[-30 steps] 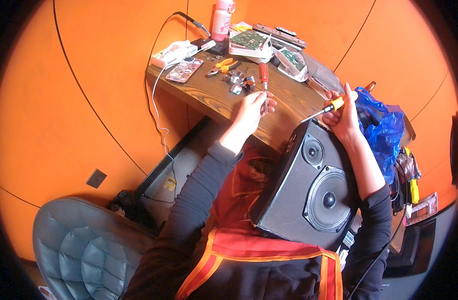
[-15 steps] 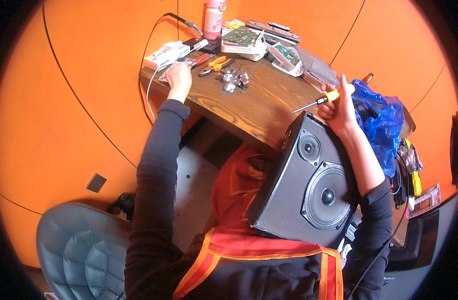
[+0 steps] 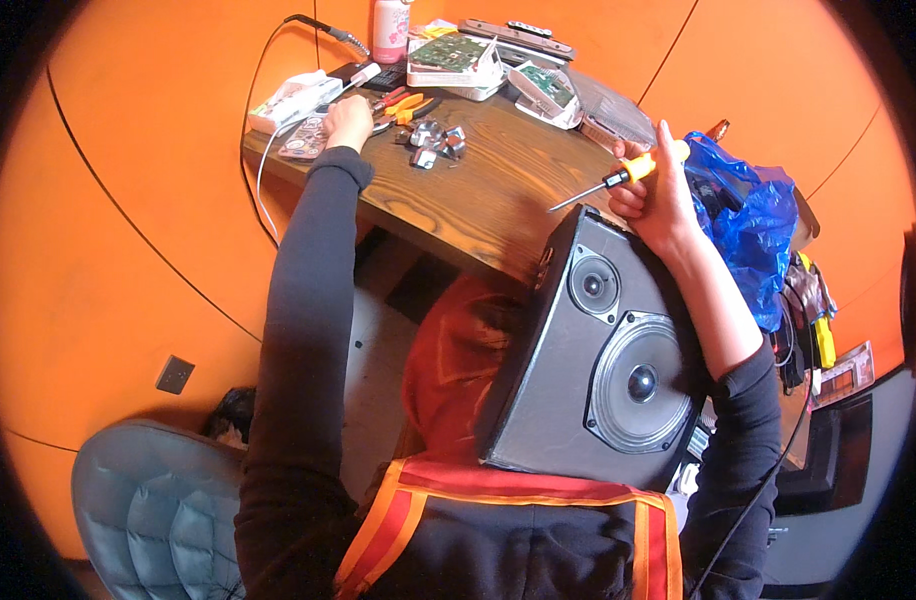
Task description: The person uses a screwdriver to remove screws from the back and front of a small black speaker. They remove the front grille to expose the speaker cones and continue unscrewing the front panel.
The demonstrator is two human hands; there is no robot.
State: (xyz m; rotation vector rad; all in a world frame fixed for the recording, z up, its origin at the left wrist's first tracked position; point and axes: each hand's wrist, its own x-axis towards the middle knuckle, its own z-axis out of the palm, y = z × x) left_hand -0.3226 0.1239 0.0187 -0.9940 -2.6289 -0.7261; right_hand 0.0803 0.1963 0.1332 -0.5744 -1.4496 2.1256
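Note:
My left hand (image 3: 349, 122) reaches over the far left of the wooden table, its back turned up and its fingers hidden beneath it. Just right of it lie red-handled pliers (image 3: 389, 100) and orange-handled pliers (image 3: 409, 109). To its left is a flat, patterned, phone-sized piece (image 3: 303, 141). My right hand (image 3: 664, 195) grips a screwdriver (image 3: 633, 168) by its yellow and black handle, the shaft pointing left and down. Below that hand a black speaker box (image 3: 543, 420) with two round cones leans on my lap, and my right forearm runs along its side.
Several small metal parts (image 3: 437, 142) sit on the table (image 3: 488, 170). Behind them are circuit boards in white casings (image 3: 456, 60), a pink bottle (image 3: 390, 32) and a soldering iron (image 3: 340, 35). A blue plastic bag (image 3: 753, 215) stands at right, a grey padded chair (image 3: 158, 500) at lower left.
My left hand has shifted right across the table, closer to the pliers. The whole view has turned slightly. My right hand still grips the screwdriver above the speaker box.

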